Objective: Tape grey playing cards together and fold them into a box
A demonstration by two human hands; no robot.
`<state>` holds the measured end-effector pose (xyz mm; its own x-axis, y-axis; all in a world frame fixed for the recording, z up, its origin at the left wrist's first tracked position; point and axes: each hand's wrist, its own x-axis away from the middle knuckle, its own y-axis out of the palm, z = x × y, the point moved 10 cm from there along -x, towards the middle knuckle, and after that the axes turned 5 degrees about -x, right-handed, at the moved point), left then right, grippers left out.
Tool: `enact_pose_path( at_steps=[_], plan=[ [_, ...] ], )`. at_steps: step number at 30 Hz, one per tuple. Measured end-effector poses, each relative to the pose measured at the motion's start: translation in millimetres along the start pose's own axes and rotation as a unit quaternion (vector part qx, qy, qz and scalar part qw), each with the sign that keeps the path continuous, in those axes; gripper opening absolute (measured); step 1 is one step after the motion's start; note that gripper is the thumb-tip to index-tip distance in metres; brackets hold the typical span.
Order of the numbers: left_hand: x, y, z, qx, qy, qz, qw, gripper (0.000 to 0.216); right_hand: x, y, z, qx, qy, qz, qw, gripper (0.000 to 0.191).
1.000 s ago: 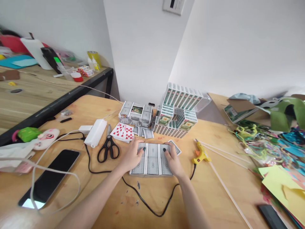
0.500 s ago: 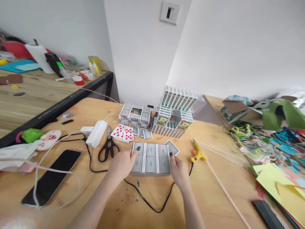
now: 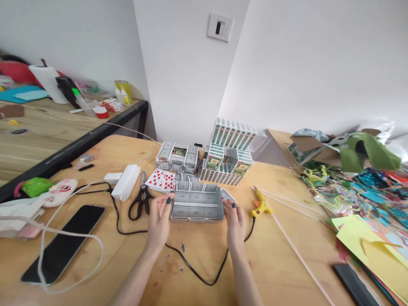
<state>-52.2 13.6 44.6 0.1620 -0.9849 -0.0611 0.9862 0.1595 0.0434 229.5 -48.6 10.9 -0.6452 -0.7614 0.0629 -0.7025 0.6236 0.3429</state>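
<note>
An open tray-like box (image 3: 197,198) built from grey-backed playing cards is in front of me, its hollow side facing up. My left hand (image 3: 159,219) grips its left end with thumb and fingers. At the right end, my right hand (image 3: 235,219) holds the box the same way. Just behind it lie heart-suit playing cards (image 3: 161,180) and several grey-backed cards (image 3: 188,177). A card (image 3: 228,196) partly shows beside the right hand. Black-handled scissors (image 3: 140,202) lie left of my left hand. A yellow glue gun (image 3: 261,205) rests to the right of my right hand.
Behind the box stand a grey card-covered structure (image 3: 177,156) and stacked green-and-white card boxes (image 3: 228,155). A phone (image 3: 63,244), white cable and white power block (image 3: 126,182) are at left. Yellow paper (image 3: 363,246) and craft scraps cover the right. A black cord (image 3: 204,278) loops in front.
The card box has turned over from its closed, card-covered face to its hollow side. My hands have shifted from its top to its two ends. The view has moved slightly.
</note>
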Motion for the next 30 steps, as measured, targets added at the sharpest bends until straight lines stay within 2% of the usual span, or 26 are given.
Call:
enact_pose_path(
  at_steps=[2, 3, 5, 8, 10, 14, 17, 20, 23, 25, 27, 30],
  plan=[
    [-4, -6, -9, -0.023, 0.006, 0.006, 1.0, 0.026, -18, -9, -8, 0.124, -0.035, 0.008, 0.992, 0.035],
    [-7, -9, -12, -0.04, 0.005, 0.004, 0.999, 0.026, -28, -12, -13, 0.215, -0.053, 0.012, 0.975, 0.036],
    [-15, -10, -17, -0.07, 0.0, -0.005, 0.998, 0.027, -51, -14, -21, 0.376, -0.086, 0.008, 0.923, 0.037],
    [-25, -12, -15, -0.096, -0.006, 0.001, 0.995, 0.028, -77, -8, -19, 0.483, -0.12, -0.026, 0.867, 0.043],
    [-31, -10, -8, -0.11, -0.003, 0.007, 0.994, 0.026, -89, -8, -10, 0.502, -0.102, -0.04, 0.858, 0.037],
    [-44, 3, 0, -0.131, -0.001, -0.015, 0.991, 0.027, -96, -15, 2, 0.484, -0.044, -0.041, 0.873, 0.02],
    [-52, 18, -7, -0.099, -0.005, -0.062, 0.993, 0.038, -94, -20, -3, 0.462, -0.025, -0.039, 0.886, 0.023],
    [-51, 33, -18, -0.049, -0.003, -0.126, 0.991, 0.052, -87, -27, -4, 0.381, 0.017, -0.041, 0.924, 0.035],
    [-47, 39, -26, -0.04, -0.006, -0.163, 0.986, 0.06, -76, -37, 2, 0.229, 0.065, 0.0, 0.971, 0.038],
    [-47, 38, -30, -0.041, -0.015, -0.163, 0.986, 0.062, -68, -36, 6, 0.127, 0.068, 0.013, 0.989, 0.038],
    [-48, 37, -34, -0.046, -0.026, -0.154, 0.987, 0.062, -60, -27, 10, 0.065, 0.055, -0.002, 0.996, 0.041],
    [-50, 35, -38, -0.064, -0.025, -0.139, 0.988, 0.059, -49, -14, 16, 0.055, 0.041, -0.026, 0.997, 0.047]
  ],
)
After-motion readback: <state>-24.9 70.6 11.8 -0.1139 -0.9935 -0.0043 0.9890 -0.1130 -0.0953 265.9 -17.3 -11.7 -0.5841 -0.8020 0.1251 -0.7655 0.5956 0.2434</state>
